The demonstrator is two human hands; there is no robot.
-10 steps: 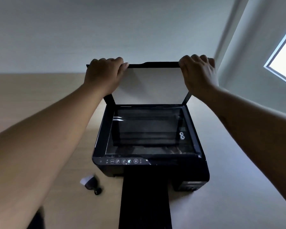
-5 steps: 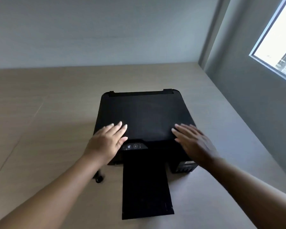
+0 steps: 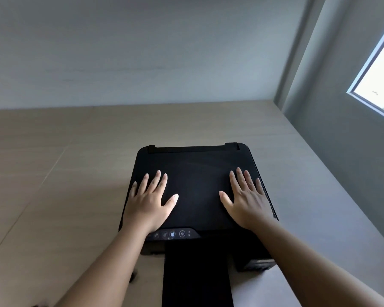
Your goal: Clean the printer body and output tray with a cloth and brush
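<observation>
A black printer (image 3: 197, 169) stands on a light wooden table, its scanner lid down flat. My left hand (image 3: 150, 201) lies flat on the lid's left side with fingers spread and straight. My right hand (image 3: 246, 198) lies flat on the lid's right side in the same way. The black output tray (image 3: 197, 275) sticks out from the printer's front towards me. A row of control buttons (image 3: 172, 234) shows just below my left hand. No cloth is in view. A small dark object (image 3: 133, 276), possibly the brush, peeks out beside my left forearm.
The wooden table (image 3: 64, 196) reaches back to a pale wall. A grey wall with a bright window (image 3: 381, 80) closes off the right side, close to the printer.
The scanner lid, held open a second ago, is now shut. Both hands came down with it and now lie further back and flat on the lid.
</observation>
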